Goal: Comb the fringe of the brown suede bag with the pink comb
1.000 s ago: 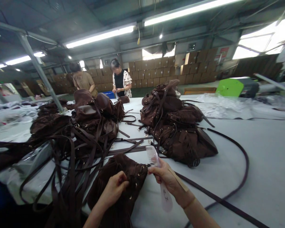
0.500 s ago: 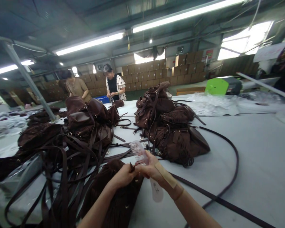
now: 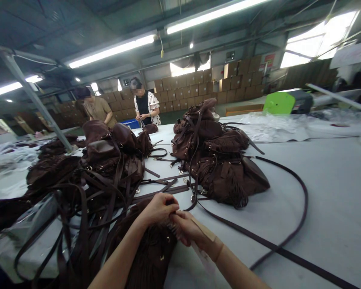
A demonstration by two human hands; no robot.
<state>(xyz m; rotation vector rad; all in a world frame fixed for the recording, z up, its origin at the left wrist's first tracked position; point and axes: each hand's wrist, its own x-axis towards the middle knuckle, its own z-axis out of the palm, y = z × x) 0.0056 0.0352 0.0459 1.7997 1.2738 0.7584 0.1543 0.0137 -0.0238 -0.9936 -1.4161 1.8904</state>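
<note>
A bag (image 3: 150, 257) lies on the table (image 3: 327, 192) before me, under my fingers (image 3: 171, 207). To its left are straps (image 3: 83, 204) and a heap of bags (image 3: 102, 150); another pile (image 3: 216, 172) sits ahead, rightward. Past the heap are two people (image 3: 146, 105), then boxes (image 3: 186, 93).

Lit ceiling tubes (image 3: 111, 51), bright windows (image 3: 338, 30)

Dark brown fringed bag (image 3: 150, 257), gold-toned eyelets (image 3: 168, 239), in near foreground, pale comb (image 3: 201, 254) blurred, mostly hidden

Dim ceiling (image 3: 78, 20), glowing tube lights (image 3: 112, 51), blown-out right window (image 3: 326, 35), edges stretched
</note>
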